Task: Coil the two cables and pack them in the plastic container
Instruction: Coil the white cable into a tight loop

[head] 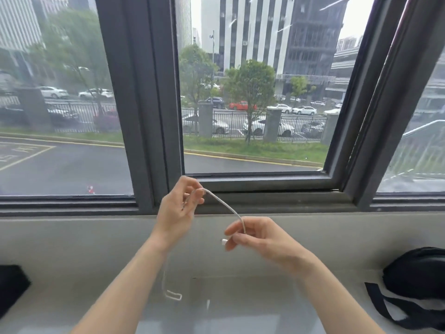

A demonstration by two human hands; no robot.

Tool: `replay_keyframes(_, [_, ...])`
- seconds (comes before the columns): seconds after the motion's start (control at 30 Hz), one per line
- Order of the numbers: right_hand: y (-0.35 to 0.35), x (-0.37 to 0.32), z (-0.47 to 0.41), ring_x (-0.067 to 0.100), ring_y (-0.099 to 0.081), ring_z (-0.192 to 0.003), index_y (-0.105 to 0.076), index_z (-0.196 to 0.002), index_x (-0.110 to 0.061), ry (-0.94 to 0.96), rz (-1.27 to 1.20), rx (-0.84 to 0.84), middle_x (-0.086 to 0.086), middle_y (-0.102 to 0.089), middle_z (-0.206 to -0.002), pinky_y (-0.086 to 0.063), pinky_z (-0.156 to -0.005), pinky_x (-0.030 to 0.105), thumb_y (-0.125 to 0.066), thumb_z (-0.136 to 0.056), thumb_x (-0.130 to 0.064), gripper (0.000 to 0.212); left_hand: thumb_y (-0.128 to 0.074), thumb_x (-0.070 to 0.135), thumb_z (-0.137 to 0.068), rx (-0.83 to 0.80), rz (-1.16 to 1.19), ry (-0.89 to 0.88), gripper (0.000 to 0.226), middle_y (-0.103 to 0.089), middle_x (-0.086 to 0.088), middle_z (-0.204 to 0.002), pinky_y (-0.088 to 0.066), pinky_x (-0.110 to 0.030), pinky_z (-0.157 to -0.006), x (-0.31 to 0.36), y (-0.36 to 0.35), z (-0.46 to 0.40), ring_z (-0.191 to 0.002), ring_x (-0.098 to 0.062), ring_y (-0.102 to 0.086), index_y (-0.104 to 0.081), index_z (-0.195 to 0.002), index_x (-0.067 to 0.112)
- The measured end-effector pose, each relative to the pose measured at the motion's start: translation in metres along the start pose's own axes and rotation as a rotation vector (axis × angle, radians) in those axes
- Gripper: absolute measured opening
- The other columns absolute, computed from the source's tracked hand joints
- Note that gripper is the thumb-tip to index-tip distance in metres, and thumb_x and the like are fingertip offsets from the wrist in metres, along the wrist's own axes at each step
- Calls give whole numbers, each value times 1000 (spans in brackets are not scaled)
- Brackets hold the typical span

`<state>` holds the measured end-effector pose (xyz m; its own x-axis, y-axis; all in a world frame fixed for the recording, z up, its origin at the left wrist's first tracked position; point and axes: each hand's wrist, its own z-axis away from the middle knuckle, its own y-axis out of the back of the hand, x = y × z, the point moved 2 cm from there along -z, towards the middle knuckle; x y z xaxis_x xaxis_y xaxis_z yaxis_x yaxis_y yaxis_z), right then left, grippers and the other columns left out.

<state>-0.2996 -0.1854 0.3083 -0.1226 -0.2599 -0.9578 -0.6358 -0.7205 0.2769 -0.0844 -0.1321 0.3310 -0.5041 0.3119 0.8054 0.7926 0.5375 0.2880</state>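
Note:
A thin white cable [226, 204] arcs between my two raised hands in front of the window. My left hand [179, 208] pinches its upper part with fingers and thumb. My right hand [255, 235] holds the end near the small white plug [224, 241]. From the left hand the cable hangs down behind my forearm, and its lower end [173, 295] lies on the grey ledge. A clear plastic container [240, 302] sits low between my forearms, faint and hard to make out. I see only one cable.
The grey ledge [72, 249] runs below a dark-framed window [154, 116]. A black bag with a strap [416, 280] lies at the right. Another dark object [12, 283] sits at the left edge.

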Motion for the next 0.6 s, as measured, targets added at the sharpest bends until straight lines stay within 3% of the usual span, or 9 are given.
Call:
replay_keyframes(0.13, [-13, -48, 11, 24, -74, -99, -71, -113, -14, 150, -109, -22, 15, -80, -99, -52, -94, 27, -61, -98, -16, 18, -55, 41, -98, 82, 63, -28, 24, -76, 0, -96, -62, -37, -78, 45, 35, -11, -82, -17, -76, -56, -103, 17])
replay_keyframes(0.3, [-26, -102, 26, 39, -72, -99, -66, -125, -6, 332, -400, -112, 18, -76, -96, -53, -95, 42, -68, -95, -18, 32, -51, 52, -92, 155, 105, -44, 33, -75, -1, -98, -63, -36, -77, 89, 69, -16, -82, -18, -76, -55, -105, 21])
replay_keyframes(0.43, [-41, -132, 37, 43, -71, -104, -53, -137, 1, 488, -677, -278, 14, -75, -89, -38, -112, 60, -60, -100, -12, 40, -49, 48, -96, 215, 137, -30, 21, -75, -1, -96, -63, -36, -76, 103, 78, -12, -79, -18, -77, -54, -100, 28])
replay_keyframes(0.5, [-51, -144, 42, 40, -73, -99, -53, -136, -2, 517, -753, -342, 14, -74, -92, -45, -106, 58, -56, -103, -11, 35, -48, 40, -102, 262, 182, -16, 12, -75, 2, -92, -63, -35, -74, 107, 78, -10, -75, -15, -77, -54, -97, 31])
replay_keyframes(0.6, [-61, -157, 47, 25, -71, -72, -59, -130, -5, 476, -772, -333, 11, -73, -90, -56, -79, 41, -51, -105, -13, 28, -46, 35, -105, 312, 187, 5, 13, -75, 3, -90, -61, -37, -77, 111, 79, -6, -72, -13, -76, -54, -96, 30])
